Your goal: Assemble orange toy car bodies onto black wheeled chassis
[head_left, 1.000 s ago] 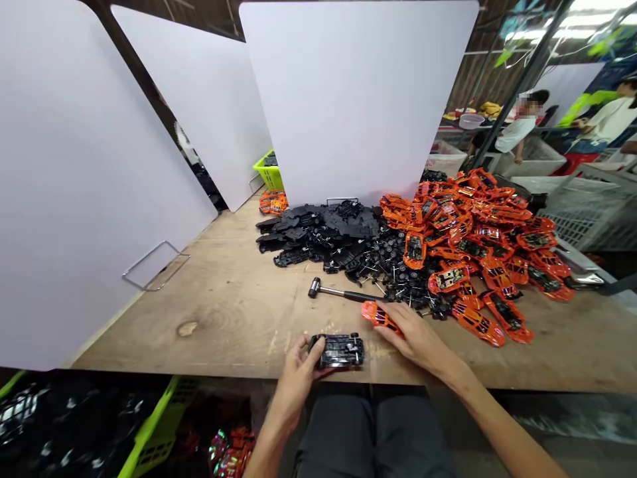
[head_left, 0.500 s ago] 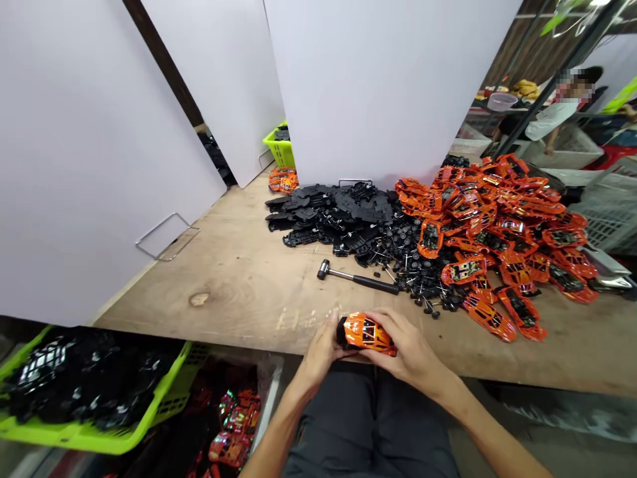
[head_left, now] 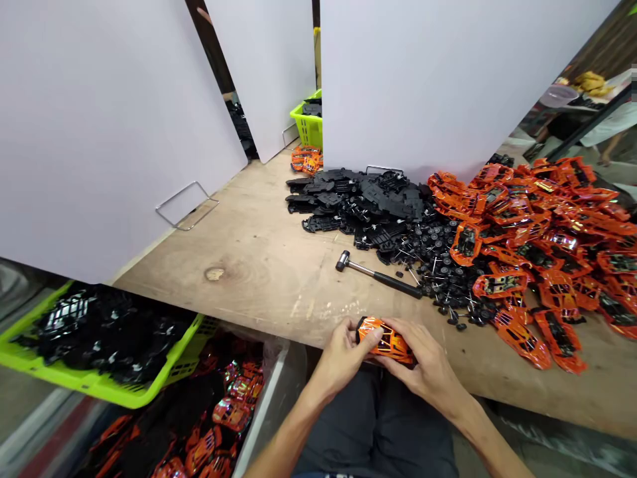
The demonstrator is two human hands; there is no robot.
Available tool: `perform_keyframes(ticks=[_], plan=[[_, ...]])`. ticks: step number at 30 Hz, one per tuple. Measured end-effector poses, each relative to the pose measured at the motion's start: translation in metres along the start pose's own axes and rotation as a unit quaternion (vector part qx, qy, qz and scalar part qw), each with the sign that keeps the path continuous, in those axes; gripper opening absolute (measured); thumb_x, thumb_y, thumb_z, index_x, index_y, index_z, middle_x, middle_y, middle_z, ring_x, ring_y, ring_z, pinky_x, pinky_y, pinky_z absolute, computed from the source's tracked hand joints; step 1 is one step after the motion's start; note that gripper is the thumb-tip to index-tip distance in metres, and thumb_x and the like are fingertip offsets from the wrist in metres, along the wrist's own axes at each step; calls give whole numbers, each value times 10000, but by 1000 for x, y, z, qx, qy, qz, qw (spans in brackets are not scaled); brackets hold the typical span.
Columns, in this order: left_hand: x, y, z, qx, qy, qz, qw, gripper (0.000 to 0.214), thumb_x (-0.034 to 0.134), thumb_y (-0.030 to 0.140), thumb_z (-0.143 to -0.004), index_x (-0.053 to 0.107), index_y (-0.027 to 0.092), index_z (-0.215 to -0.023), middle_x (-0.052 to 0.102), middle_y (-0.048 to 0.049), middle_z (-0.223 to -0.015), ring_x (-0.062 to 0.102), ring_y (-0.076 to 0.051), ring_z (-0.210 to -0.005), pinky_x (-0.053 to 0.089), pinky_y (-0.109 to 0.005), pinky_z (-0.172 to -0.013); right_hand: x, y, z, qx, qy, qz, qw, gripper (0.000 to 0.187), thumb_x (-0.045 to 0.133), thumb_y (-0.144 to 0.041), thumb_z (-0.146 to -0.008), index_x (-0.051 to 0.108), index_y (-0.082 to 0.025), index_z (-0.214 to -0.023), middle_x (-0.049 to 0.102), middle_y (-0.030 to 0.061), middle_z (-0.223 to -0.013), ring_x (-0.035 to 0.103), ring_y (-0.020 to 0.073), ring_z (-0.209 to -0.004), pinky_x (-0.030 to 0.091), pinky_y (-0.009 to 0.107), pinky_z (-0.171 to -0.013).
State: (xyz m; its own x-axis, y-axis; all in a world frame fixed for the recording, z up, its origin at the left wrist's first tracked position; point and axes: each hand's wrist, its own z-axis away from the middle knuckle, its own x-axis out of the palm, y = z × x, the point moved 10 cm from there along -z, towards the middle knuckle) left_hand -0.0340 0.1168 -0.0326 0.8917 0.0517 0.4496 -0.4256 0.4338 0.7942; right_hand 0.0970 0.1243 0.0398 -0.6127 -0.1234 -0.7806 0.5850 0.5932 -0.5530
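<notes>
Holding an orange toy car shell [head_left: 385,340] at lower centre, level between both palms | left hand [head_left: 343,352] closed around its left end, a dark base showing there | right hand [head_left: 428,372] wrapped over its right end, fingers spread for an even grip | black-handled hammer [head_left: 378,274] lying beyond on the plywood bench [head_left: 249,232], loose black wheels [head_left: 448,269] to its right

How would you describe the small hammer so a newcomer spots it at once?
On the plywood table, find the black heap of wheels and chassis parts. The hammer lies just in front, the only metal-shafted tool among plastic parts, head pointing left.
</notes>
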Motion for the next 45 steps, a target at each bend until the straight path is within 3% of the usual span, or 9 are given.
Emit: perform_keyframes(ticks=[4,11,20,26,29,34,38,42,45], plan=[[-4,-6,-3,-5,25,12,1000,518,891,534,-726,600,175,-960,793,-103,-973,768,-261,-909,617,-369,-822,13,8,2,7,-32,11,999,569,666,-351,-1002,435,-281,-1516,658,127,-1410,656,312,-1272,579,500,-1051],[-4,0,-1,19,42,-1,999,530,880,575,-721,579,180,-905,790,-85,-909,756,-228,-857,599,-324,-791,17,5,0,-8,-81,50,995,572,636,-377,-1018,394,-271,-1525,641,159,-1397,650,345,-1248,576,545,-1018],[-4,-8,-3,-39,66,41,996,590,936,564,-638,552,185,-875,800,-98,-938,780,-277,-894,656,-416,-825,18,4,-9,-9,-118,102,988,554,641,-485,-995,482,-230,-1460,636,160,-1313,660,341,-1153,607,515,-958],[-9,-6,-2,-45,87,26,995,568,933,558,-650,577,173,-867,751,-43,-840,738,-216,-813,657,-369,-764,24,-8,-1,-78,-124,309,940,601,548,-533,-1023,543,-85,-1424,634,242,-1358,619,401,-1230,558,535,-1008],[-13,-5,-2,-34,120,-3,992,562,911,583,-666,591,170,-872,693,-19,-799,700,-202,-794,646,-341,-705,32,-12,0,-105,-125,346,924,644,530,-538,-1026,541,-32,-1425,601,290,-1406,589,423,-1274,523,556,-1045],[-12,-4,0,-16,122,-6,992,507,904,526,-704,603,167,-897,706,-31,-830,702,-204,-800,630,-344,-736,25,-5,-11,-50,-135,244,959,677,576,-601,-990,535,-95,-1437,650,241,-1330,609,392,-1239,485,582,-1075],[-8,14,5,64,60,-36,996,374,866,413,-796,621,181,-956,755,-40,-927,720,-192,-882,590,-309,-840,-12,8,-12,39,-85,17,995,673,598,-609,-989,467,-193,-1502,619,177,-1405,583,322,-1305,472,500,-1110],[9,31,2,118,-54,-180,975,273,791,315,-874,680,211,-1101,767,-46,-1094,711,-204,-1053,551,-298,-942,-30,32,3,134,4,-200,971,310,653,-443,-1011,633,-242,-1246,701,80,-1202,668,229,-1111,530,338,-955],[27,33,-3,150,-121,-309,931,288,745,308,-918,706,215,-1187,764,-63,-1180,703,-224,-1122,531,-322,-1001,-26,41,12,140,40,-256,956,250,729,-387,-965,672,-235,-1155,703,58,-1135,659,220,-1083,509,329,-962]])
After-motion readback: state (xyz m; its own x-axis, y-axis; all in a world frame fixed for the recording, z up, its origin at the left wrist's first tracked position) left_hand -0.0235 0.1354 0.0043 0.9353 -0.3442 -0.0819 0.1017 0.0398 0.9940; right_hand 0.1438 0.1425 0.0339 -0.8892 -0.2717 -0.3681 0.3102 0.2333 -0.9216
